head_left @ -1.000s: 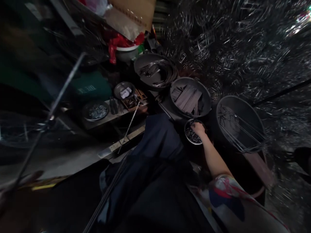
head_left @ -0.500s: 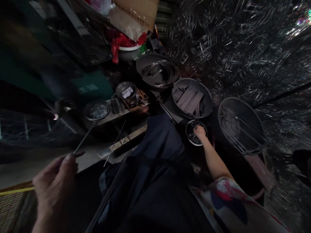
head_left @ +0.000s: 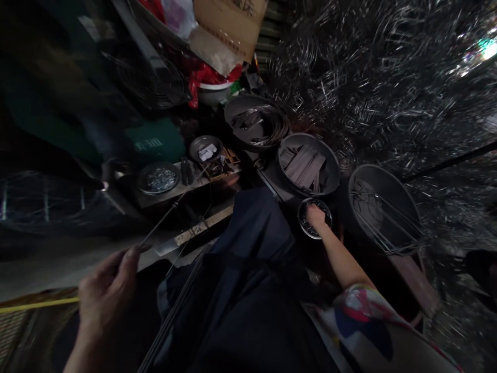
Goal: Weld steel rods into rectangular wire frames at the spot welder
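My left hand (head_left: 111, 285) is at the lower left, thumb and fingers pinched on a thin metal wire (head_left: 159, 224). The wire slants up and right over the bench edge; its far end is hard to make out. My right hand (head_left: 316, 215) reaches down into a small round metal bowl (head_left: 329, 228) of small dark, shiny metal pieces. Its fingers are bunched, with the tips hidden among the pieces, so what they hold does not show. Long thin rods (head_left: 173, 316) lie across the dark cloth (head_left: 256, 223) on my lap.
Beyond the bowl stand a pan of flat strips (head_left: 305, 168), a pan of coiled wire (head_left: 258, 122) and a large pan with long wires (head_left: 399, 194). Left, the bench holds a dish of shiny bits (head_left: 158, 178) and dark-handled tools (head_left: 186, 172). Tangled wire goods (head_left: 368, 77) fill the right.
My left hand has moved right and slightly down with the wire, which now crosses farther over the bench. My right hand has shifted within the bowl. The whole view has moved a little.
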### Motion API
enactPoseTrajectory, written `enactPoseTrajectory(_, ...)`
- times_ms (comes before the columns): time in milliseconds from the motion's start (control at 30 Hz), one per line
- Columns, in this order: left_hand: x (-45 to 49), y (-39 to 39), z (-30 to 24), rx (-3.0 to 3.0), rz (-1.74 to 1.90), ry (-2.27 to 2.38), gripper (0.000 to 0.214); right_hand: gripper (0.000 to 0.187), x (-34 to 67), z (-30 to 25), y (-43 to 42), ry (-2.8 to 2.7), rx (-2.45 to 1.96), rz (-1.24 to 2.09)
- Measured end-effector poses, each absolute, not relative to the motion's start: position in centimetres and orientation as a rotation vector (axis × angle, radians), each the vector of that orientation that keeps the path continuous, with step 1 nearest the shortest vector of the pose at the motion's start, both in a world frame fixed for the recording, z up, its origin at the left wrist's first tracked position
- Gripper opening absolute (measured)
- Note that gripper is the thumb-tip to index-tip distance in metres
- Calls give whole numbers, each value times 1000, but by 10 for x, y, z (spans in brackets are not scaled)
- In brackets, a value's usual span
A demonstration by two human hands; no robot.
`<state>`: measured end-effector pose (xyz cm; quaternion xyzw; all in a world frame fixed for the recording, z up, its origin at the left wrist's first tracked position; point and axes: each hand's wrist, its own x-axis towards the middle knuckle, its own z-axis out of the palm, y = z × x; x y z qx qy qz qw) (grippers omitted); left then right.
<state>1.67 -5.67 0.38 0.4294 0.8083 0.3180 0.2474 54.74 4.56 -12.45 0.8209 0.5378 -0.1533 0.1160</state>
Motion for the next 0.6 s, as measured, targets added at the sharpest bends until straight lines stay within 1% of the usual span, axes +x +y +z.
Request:
enactPoseTrajectory(100, 13, -54, 6, 1216, 804, 2184, 25, 35, 560, -111, 34, 1553, 2525, -479)
enactPoseTrajectory(167, 14, -48, 3, 1236, 838, 2186, 24, 36, 568, -99, 30, 1547, 2614, -520)
enactPoseTrajectory(300, 28, -37, -4, 1361, 974, 2117, 27, 26, 556, -79, 34, 1690, 2711, -709)
enactPoseTrajectory(367, 37, -32, -5, 1405, 1028, 2016, 32, 30, 533, -73, 38, 1838, 2736, -962)
enactPoseTrajectory(467, 42, -28, -5, 1405, 1111, 1916, 39, 44, 491, -68, 36, 1988, 2703, -1658)
enactPoseTrajectory(500, 41, -28, -4, 1413, 1127, 1904, 39, 46, 481, -66, 33, 1999, 2661, -1817)
enactPoseTrajectory(533, 40, -30, -2, 1423, 1133, 1900, 39, 47, 473, -64, 30, 2008, 2623, -1870)
enactPoseTrajectory(600, 34, -36, 2, 1453, 1127, 1905, 37, 47, 467, -58, 26, 2056, 2572, -1721)
